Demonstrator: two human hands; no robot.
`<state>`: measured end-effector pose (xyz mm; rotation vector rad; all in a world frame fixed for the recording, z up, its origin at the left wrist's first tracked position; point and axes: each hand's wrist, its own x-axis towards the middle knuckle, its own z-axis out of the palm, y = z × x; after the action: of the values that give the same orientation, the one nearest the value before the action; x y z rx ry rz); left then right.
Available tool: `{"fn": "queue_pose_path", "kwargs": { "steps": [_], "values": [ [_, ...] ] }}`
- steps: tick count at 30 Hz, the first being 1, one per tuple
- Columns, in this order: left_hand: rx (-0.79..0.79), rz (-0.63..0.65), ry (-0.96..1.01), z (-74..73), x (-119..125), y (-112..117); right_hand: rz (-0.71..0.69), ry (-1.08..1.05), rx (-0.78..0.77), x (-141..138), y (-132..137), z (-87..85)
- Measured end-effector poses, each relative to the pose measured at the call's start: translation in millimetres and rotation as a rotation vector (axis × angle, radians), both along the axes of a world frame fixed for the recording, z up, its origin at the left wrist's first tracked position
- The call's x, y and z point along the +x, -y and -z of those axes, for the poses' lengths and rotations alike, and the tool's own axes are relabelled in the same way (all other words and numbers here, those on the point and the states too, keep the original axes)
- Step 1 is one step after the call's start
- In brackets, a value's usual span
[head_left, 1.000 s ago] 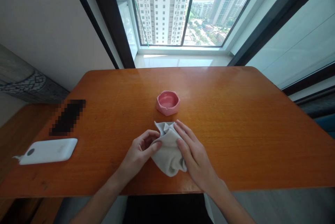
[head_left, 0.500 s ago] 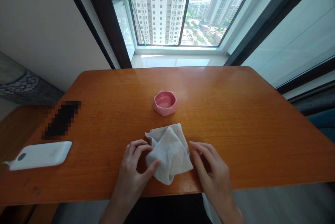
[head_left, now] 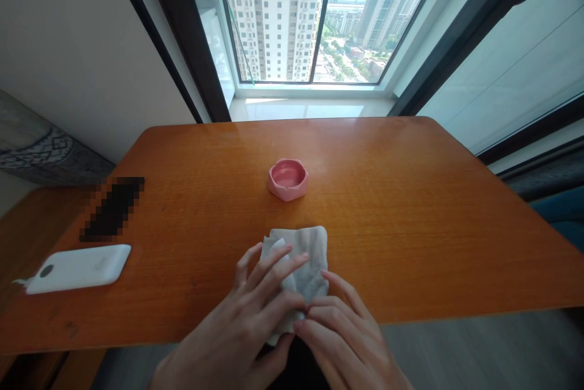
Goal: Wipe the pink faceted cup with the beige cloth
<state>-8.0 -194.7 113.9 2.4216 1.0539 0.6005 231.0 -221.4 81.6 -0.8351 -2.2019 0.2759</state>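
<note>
A crumpled white cloth (head_left: 309, 250) lies at the near edge of the table, partly folded and largely covered by my hands. My left hand (head_left: 255, 311) lies across its left side with the fingers stretched over the top. Its thumb is below the near edge, so the cloth is between thumb and fingers. At the lower right, my right hand (head_left: 340, 326) pinches the near part of the cloth, its fingertips close to the left index finger. A pink hexagonal ashtray (head_left: 288, 181) stands beyond the cloth, apart from both hands.
On the left of the wooden table (head_left: 410, 213) lies a white, rounded, flat device (head_left: 84, 268). Behind it is a dark, pixelated rectangular area (head_left: 112, 209). A window (head_left: 319, 28) is past the table's far edge. A patterned grey fabric item (head_left: 50, 143) is at the left.
Both hands have moved together over the cloth. The left now lies across it, and the right, formerly beside it, has taken hold. The cloth looks narrower, folded and nearer to me. The ashtray has stayed put.
</note>
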Motion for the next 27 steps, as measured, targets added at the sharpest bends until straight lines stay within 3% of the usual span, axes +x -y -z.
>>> {"fn": "queue_pose_path", "kwargs": {
  "steps": [3,6,9,11,13,17,20,23,27],
  "values": [
    [-0.091,0.070,-0.028,-13.6,-9.9,-2.3,-0.039,0.002,-0.041,2.0,-3.9,1.0],
    [-0.103,0.068,-0.023,-19.3,-32.5,5.2,0.002,0.044,-0.123,12.7,-12.1,16.0],
    [0.017,-0.019,-0.020,-20.9,-60.9,7.3,0.055,0.046,-0.162,31.5,-24.4,29.2],
    [0.153,-0.089,-0.040,-21.1,-76.5,-2.2,0.095,0.000,-0.160,44.1,-34.9,29.3],
    [0.258,-0.128,-0.047,-22.5,-86.3,-20.0,0.153,-0.044,-0.118,53.8,-47.0,20.7],
    [0.484,-0.214,-0.080,-34.4,-89.2,-54.5,0.215,-0.087,0.045,63.3,-70.8,-13.9],
    [0.592,-0.307,-0.075,-39.4,-84.7,-58.7,0.232,-0.106,0.153,65.4,-78.5,-32.9],
    [0.606,-0.291,-0.060,-21.0,-78.6,-46.1,0.237,-0.098,0.145,66.4,-70.5,-23.0],
    [0.511,-0.282,-0.127,37.5,-72.7,-21.2,0.237,0.102,0.024,67.5,-41.4,28.4]
  ]
}}
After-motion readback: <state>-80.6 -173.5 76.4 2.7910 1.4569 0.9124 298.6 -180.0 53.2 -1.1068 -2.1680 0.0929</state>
